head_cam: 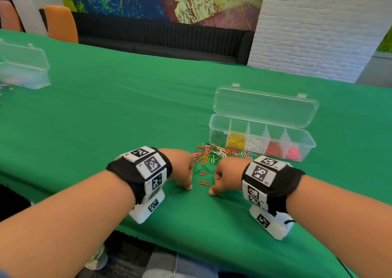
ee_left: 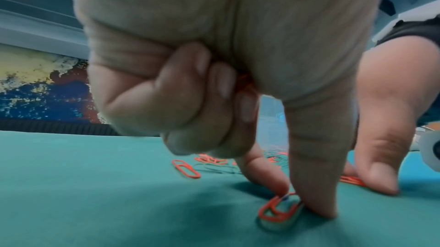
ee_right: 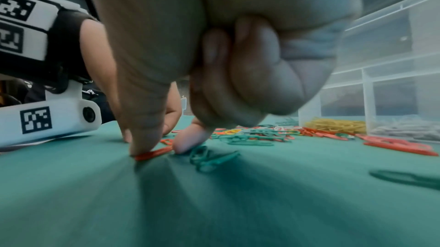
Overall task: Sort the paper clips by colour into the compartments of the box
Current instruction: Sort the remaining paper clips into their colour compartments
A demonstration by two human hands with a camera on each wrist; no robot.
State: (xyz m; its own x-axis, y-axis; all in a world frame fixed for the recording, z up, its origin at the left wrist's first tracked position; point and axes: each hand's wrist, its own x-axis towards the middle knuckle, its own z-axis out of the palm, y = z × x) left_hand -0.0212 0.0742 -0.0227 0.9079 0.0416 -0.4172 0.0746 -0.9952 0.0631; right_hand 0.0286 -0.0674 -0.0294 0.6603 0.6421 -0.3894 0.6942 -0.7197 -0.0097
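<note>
Both hands sit near the table's front edge, left hand pinching a red clip, right hand pinching another, pile touching the open box beyond.

A matt green cloth covers the table; the box is clear glossy plastic, the paper clips smooth-coated.

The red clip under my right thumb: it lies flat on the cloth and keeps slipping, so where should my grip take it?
Judging from the right wrist view, the red clip lies flat with its thumb end pinned. Probably tip up the free end nearer the forefinger, then pinch across its narrow width from above, thumb opposite.
</note>
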